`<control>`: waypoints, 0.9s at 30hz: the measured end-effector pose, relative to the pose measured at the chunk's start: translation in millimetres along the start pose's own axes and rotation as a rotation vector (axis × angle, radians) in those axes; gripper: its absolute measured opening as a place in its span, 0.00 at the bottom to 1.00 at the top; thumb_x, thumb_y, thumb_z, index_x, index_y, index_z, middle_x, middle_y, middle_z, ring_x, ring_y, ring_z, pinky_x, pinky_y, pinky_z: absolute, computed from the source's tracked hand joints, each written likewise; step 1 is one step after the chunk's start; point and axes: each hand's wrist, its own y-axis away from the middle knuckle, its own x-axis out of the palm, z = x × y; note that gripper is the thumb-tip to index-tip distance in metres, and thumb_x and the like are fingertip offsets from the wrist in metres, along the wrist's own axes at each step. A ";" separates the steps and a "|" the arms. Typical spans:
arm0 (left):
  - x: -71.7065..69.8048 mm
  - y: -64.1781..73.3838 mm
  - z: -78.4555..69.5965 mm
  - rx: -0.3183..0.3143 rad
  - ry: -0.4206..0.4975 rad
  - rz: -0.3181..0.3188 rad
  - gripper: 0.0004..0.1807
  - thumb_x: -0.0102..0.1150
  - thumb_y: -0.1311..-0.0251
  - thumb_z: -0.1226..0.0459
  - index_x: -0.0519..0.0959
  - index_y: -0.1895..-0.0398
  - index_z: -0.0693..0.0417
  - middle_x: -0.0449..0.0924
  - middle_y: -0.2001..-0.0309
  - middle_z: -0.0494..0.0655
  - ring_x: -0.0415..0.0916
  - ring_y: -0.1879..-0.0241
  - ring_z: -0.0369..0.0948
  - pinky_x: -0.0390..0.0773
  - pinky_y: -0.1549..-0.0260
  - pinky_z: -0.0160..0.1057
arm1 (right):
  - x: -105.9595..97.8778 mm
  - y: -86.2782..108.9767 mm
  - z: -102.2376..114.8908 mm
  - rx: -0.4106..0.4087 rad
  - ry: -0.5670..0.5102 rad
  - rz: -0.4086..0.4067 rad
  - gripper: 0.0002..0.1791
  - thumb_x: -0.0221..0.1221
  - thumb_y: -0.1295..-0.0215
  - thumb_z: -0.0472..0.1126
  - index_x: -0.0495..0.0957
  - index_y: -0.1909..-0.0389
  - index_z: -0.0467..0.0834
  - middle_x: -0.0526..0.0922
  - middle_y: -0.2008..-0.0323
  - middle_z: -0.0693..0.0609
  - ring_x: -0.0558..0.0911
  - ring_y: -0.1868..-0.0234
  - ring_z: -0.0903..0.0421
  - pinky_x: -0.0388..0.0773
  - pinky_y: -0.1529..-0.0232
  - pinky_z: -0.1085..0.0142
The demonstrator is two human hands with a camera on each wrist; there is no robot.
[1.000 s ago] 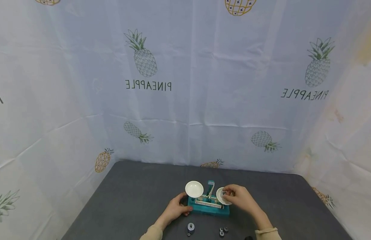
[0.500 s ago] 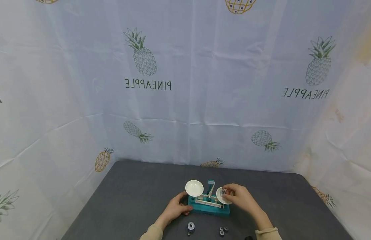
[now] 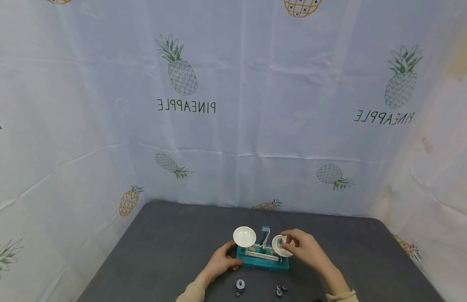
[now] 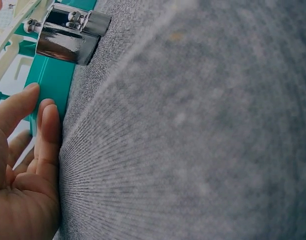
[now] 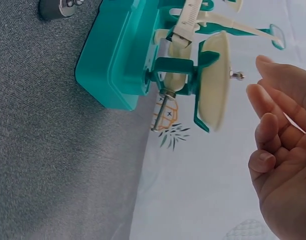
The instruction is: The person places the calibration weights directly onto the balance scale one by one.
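Note:
A green balance scale (image 3: 260, 263) with two white pans stands on the dark table. My left hand (image 3: 218, 261) holds the left end of its base, thumb at the front corner and fingers around the side. The left pan (image 3: 244, 237) sits higher than the right pan (image 3: 286, 253). In the right pan is a small metal weight; its knob (image 5: 238, 75) shows above the rim in the right wrist view. My right hand (image 5: 285, 135) is beside that pan, thumb and forefinger apart from the knob, holding nothing.
In front of the scale stand a large metal weight (image 3: 240, 285) with a small one beside it. Farther right are several small weights (image 3: 279, 293). A dark object, partly cut off, lies at the bottom edge. Pineapple-print curtains (image 3: 237, 126) hang around the table.
My right hand has let go of the small weight in the right pan and moved slightly up and right. The left hand stays on the scale's base.

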 end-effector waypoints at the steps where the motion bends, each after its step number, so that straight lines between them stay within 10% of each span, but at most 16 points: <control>1: 0.0 1.1 -2.0 0.004 -0.002 -0.002 0.31 0.63 0.56 0.63 0.65 0.45 0.60 0.78 0.79 0.51 0.73 0.84 0.34 0.75 0.81 0.35 | -1.0 0.9 1.1 -0.002 0.002 -0.004 0.16 0.61 0.50 0.46 0.77 0.58 0.50 0.73 0.74 0.62 0.63 0.84 0.68 0.63 0.83 0.74; 10: -4.0 16.2 -32.9 0.010 0.014 0.000 0.30 0.62 0.55 0.66 0.66 0.47 0.64 0.78 0.76 0.55 0.74 0.82 0.36 0.75 0.80 0.37 | -9.0 15.2 5.1 -0.040 -0.017 -0.031 0.14 0.60 0.50 0.49 0.78 0.62 0.49 0.73 0.75 0.63 0.63 0.82 0.69 0.63 0.83 0.75; 27: -0.6 -0.7 2.1 -0.007 0.023 0.002 0.33 0.65 0.57 0.62 0.66 0.45 0.58 0.78 0.81 0.47 0.73 0.84 0.34 0.74 0.81 0.34 | -1.9 48.1 -0.7 -0.153 -0.242 0.049 0.13 0.58 0.47 0.46 0.78 0.63 0.43 0.75 0.77 0.58 0.67 0.82 0.70 0.66 0.82 0.75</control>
